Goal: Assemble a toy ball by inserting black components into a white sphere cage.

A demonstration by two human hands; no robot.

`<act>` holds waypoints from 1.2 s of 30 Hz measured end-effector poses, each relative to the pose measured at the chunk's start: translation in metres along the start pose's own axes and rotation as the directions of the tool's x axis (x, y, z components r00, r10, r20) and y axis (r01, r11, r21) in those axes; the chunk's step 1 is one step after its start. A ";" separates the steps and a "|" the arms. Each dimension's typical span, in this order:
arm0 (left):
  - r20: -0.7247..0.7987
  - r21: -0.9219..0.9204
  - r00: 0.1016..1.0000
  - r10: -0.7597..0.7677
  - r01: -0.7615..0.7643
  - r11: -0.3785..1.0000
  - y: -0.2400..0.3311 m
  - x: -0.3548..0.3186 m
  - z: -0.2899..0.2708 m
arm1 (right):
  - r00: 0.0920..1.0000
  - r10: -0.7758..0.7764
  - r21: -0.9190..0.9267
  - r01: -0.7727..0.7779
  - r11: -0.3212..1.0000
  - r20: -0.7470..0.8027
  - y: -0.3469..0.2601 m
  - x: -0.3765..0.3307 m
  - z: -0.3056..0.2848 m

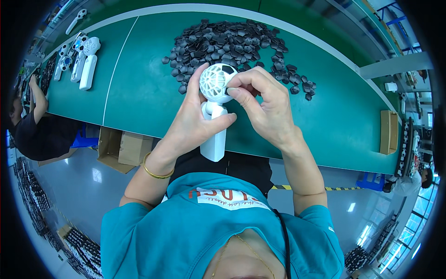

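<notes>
- Both of my hands are raised together over the near edge of the green table, closed around one small white handheld fan.
- My left hand wraps the fan from the left: the thumb lies across the neck just under the round head, and the fingers curl up behind the head's left side.
- My right hand comes in from the right, fingers bent, with the fingertips pinching the right rim of the fan's grille; a dark piece shows at that rim, though I cannot tell whether I hold it.
- The fan stands nearly upright, its grille toward me and its handle hanging below my hands, over the table's edge.
- A gold bangle sits on my left wrist.
- Just beyond my hands lies a wide pile of small dark parts, spreading right in a loose trail.
- Far to the left on the table, well apart from me, several more white fans lie in a row.
- Another person in a dark top sits at the left end.
- Cardboard boxes stand on the floor under the table's left side.
</notes>
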State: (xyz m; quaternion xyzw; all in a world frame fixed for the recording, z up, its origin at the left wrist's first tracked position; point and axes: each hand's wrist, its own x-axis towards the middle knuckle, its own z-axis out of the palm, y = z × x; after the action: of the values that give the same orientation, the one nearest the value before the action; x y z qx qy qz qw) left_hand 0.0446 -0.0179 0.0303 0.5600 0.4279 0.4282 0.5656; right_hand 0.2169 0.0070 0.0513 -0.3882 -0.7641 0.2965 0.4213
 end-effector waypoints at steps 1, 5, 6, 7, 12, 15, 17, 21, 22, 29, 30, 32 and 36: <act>-0.002 -0.001 1.000 0.002 -0.002 1.000 0.000 0.000 0.000 | 1.000 -0.001 -0.003 0.001 1.000 -0.007 0.000 0.000 0.001; -0.020 0.068 0.999 0.026 -0.025 0.997 -0.002 0.002 0.000 | 0.995 0.095 0.066 -0.093 0.993 -0.023 -0.001 0.002 0.002; -0.021 0.091 0.999 0.032 -0.030 0.995 -0.002 0.002 0.000 | 0.989 0.143 0.103 -0.140 0.985 -0.027 -0.001 0.002 0.002; -0.020 0.115 0.999 0.038 -0.036 0.993 -0.002 0.002 0.000 | 0.990 0.139 0.101 -0.136 0.986 -0.026 -0.001 0.004 0.001; 0.001 0.218 0.989 0.148 -0.145 0.965 -0.003 0.006 -0.002 | 0.989 0.149 0.045 -0.149 0.988 0.003 -0.002 0.013 -0.012; 0.043 0.218 0.991 0.124 -0.131 0.967 0.003 0.005 -0.005 | 0.987 0.161 0.056 -0.162 0.985 0.018 0.002 0.015 -0.015; 0.071 0.241 0.985 0.158 -0.171 0.955 0.012 0.012 -0.006 | 0.971 0.207 0.202 -0.227 0.953 0.117 0.004 0.013 -0.013; 0.104 0.280 0.978 0.183 -0.206 0.938 0.032 0.028 -0.007 | 0.967 0.219 0.321 -0.250 0.913 0.131 0.002 0.025 -0.022; 0.113 0.278 0.974 0.198 -0.222 0.935 0.036 0.035 -0.008 | 0.968 0.221 0.345 -0.249 0.905 0.118 0.003 0.028 -0.024; 0.246 0.569 0.936 0.253 -0.351 0.744 0.065 0.139 -0.029 | 0.966 0.193 0.309 -0.132 0.942 -0.174 0.035 0.038 -0.045; 0.209 0.650 0.941 0.267 -0.337 0.681 0.061 0.163 -0.038 | 0.953 0.209 0.258 -0.150 0.954 -0.221 0.040 0.035 -0.050; 0.183 0.747 0.844 0.504 -0.452 0.488 0.043 0.210 -0.077 | 0.941 0.265 0.293 -0.198 0.935 -0.211 0.056 0.017 -0.058; 0.090 0.901 0.836 0.541 -0.299 0.313 0.035 0.302 -0.091 | 0.832 0.439 0.258 -0.367 0.894 -0.340 0.074 -0.034 -0.087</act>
State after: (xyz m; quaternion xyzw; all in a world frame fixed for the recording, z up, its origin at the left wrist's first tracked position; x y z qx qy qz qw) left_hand 0.0371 0.2978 0.0635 0.8085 0.4861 0.3317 -0.0015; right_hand 0.3299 0.0277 0.0198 -0.5518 -0.5350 0.3644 0.5258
